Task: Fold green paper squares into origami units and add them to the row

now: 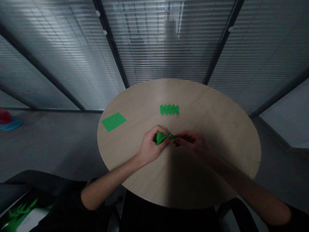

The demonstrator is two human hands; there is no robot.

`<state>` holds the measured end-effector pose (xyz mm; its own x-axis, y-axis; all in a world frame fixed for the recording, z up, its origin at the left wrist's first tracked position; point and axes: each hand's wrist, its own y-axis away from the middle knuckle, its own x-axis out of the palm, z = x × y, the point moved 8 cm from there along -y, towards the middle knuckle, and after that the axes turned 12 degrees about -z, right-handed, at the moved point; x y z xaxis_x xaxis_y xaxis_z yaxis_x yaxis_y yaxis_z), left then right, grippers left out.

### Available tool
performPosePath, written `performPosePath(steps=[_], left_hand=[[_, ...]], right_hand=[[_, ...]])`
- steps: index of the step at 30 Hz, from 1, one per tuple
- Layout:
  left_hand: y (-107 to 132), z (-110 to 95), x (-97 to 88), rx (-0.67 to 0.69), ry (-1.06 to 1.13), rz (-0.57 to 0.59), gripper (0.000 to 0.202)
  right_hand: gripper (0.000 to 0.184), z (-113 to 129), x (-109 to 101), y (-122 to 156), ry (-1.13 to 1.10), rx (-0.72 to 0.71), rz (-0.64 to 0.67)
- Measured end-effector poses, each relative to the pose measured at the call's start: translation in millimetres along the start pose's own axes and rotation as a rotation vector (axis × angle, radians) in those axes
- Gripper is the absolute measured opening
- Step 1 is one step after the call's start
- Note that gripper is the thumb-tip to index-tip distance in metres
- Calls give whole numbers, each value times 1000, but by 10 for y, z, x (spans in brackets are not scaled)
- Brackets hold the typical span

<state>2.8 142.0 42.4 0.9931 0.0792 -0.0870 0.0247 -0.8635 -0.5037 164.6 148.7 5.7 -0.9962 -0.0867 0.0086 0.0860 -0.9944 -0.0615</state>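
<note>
Over the middle of a round wooden table [217,141], both my hands meet on a small folded piece of green paper [161,137]. My left hand [151,146] is closed around the piece, thumb and fingers wrapped on its left part. My right hand [193,143] pinches the thin right tip of the same paper, fingers pressed together. Just beyond my hands lies a row of folded green paper units [169,109] joined in a zigzag strip. A flat green paper sheet [113,121] rests near the table's left edge.
Glass walls with closed blinds and dark frames stand behind the table. A red and blue object [7,120] lies on the grey floor at far left. At the bottom left, more green paper shapes [20,211] lie on a white surface beside my dark sleeve.
</note>
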Motion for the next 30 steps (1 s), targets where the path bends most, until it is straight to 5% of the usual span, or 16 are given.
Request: performPosePath(steps=[30], left_hand=[[13,59,-18,-4,-96,-26,16]], right_hand=[[16,108,52,59,164,-97,4]])
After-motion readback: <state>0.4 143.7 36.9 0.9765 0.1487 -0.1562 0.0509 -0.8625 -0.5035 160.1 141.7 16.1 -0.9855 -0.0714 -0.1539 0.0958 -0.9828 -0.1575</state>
